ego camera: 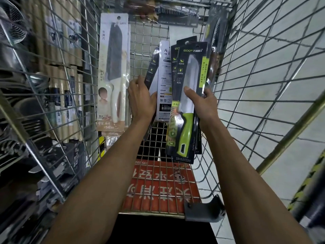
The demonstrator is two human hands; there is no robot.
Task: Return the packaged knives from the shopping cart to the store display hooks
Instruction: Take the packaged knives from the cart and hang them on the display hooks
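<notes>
Both my hands are inside the wire shopping cart [249,95]. My right hand [202,103] grips a black-carded packaged knife with a green handle [188,106], thumb across the blade blister, with more black packs stacked behind it. My left hand [142,99] holds a fan of packs, among them a white-backed pack [164,81] and a dark pack [151,67]. A white-handled knife in a pale pack [112,71] stands upright at the left, with a similar pack behind it.
The cart's red child-seat flap [158,187] lies below my forearms, with a grey plastic bracket [204,210] at its right. Shelves of rolled goods and metal ware [52,85] show through the left cart wall. More knife packs [175,13] hang beyond the cart's far end. Pale floor tiles are at right.
</notes>
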